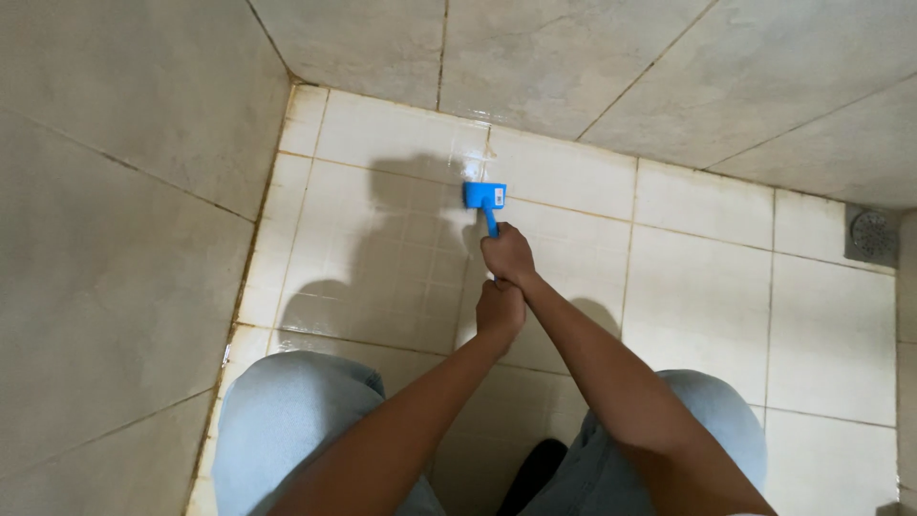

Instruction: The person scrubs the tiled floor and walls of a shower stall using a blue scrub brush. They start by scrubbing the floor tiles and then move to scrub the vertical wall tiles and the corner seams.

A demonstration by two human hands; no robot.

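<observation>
Two hands share one handle: the right hand is closed around the shaft of the blue scrub brush, and the left hand is clenched just behind it, what it grips hidden. The brush head sits on a grout line of the wet floor tiles, near the far wall. Steady downward pressure along the joint, I'd judge, cleans best.

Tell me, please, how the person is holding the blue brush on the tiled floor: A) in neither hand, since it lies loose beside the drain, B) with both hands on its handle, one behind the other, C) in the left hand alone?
B: the right hand grips the handle just behind the blue brush head, and the left hand closes right behind it.
</observation>
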